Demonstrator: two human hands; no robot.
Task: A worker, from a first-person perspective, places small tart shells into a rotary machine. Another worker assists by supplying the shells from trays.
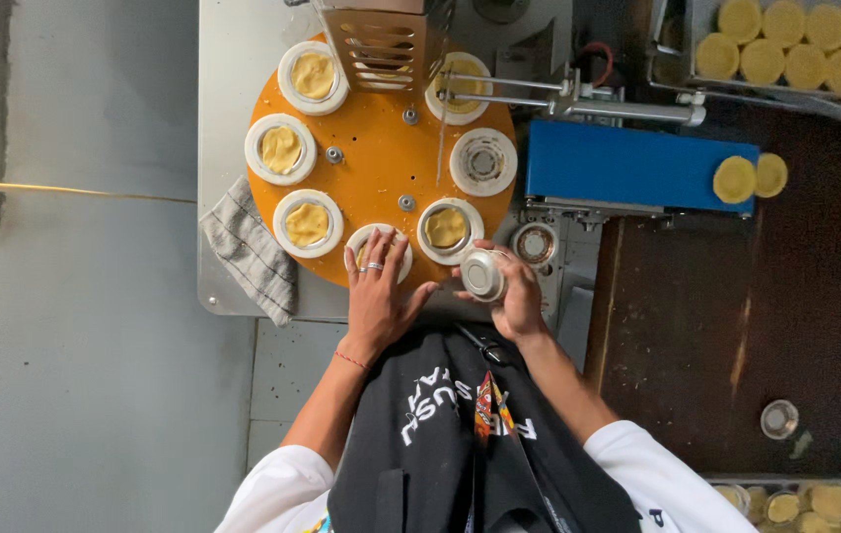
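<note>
Small foil tart cup sits in the right hand, fingers curled around its side, just off the near-right edge of the orange turntable. Left hand lies flat on the white ring mould at the turntable's near edge, fingers spread and pressing down (what is under them can't be seen).

Progress, judged from the layout: 4 moulds on the turntable clearly show yellow dough, 1 at the right edge looks empty, 1 at the far edge is half hidden under the metal press head. So most stations look loaded, the empty 1 is left. Pressed dough discs rest at the right end of the blue conveyor, more sit in a tray at the far-right corner.

A striped cloth hangs by the turntable's near-left side. A loose cup stands on the dark table to the right.

Hard to tell: contents of the held cup, the covered mould, and the row of cups cut off at the bottom-right edge.
</note>
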